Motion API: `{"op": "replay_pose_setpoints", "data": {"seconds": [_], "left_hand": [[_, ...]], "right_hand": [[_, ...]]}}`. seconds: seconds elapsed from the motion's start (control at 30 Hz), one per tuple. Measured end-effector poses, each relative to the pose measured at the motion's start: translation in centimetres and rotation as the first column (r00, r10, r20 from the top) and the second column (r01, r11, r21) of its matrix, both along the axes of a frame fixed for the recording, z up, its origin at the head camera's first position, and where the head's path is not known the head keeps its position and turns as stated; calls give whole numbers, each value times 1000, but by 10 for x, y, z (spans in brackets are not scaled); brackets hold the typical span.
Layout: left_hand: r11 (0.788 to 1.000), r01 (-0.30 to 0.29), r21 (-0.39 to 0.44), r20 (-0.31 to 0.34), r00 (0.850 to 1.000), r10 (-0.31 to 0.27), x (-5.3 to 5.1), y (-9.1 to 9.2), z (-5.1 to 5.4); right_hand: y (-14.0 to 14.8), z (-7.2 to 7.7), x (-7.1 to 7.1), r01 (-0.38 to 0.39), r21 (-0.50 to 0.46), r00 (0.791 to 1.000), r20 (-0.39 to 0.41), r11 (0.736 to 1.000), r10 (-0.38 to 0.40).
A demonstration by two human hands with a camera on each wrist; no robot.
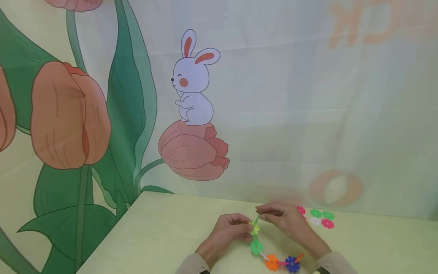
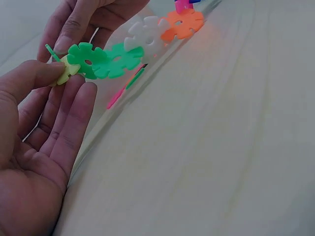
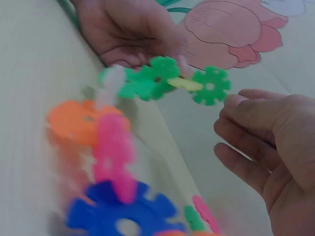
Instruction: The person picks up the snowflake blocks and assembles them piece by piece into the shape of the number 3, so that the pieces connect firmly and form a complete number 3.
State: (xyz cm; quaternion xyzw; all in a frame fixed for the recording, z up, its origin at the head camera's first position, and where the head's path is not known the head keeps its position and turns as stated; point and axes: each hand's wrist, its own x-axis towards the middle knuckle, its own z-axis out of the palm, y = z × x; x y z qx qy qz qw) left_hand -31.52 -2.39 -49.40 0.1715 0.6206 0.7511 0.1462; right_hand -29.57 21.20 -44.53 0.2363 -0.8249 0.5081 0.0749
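Near the surface's (image 1: 161, 232) far edge, the left hand (image 1: 230, 230) pinches a yellow disc (image 2: 71, 71); the right hand (image 1: 289, 220), a green disc (image 3: 219, 84).

Notched discs (image 1: 327, 223) on pale table (image 1: 383, 247)

Disc chain (image 1: 272, 262) across gap between hands (image 1: 230, 229) (image 1: 287, 222)

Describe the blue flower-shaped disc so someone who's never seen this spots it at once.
At the pale table before the tulip backdrop, find the right hand. In the head view, a chain of plastic discs curves below it. The blue disc sits between a pink piece and an orange piece, the chain's only blue one.
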Motion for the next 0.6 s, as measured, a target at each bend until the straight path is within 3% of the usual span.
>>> {"op": "replay_pose_setpoints", "data": {"seconds": [0.2,0.6], "left_hand": [[1000,-13,-29,17,1000,13,1,1,1],[999,-33,-36,25,999,34,0,2,1]], "right_hand": [[20,8,-6,162,112,982,75,980,-171],[40,-11,-15,213,330,965,78,920,-251]]}}
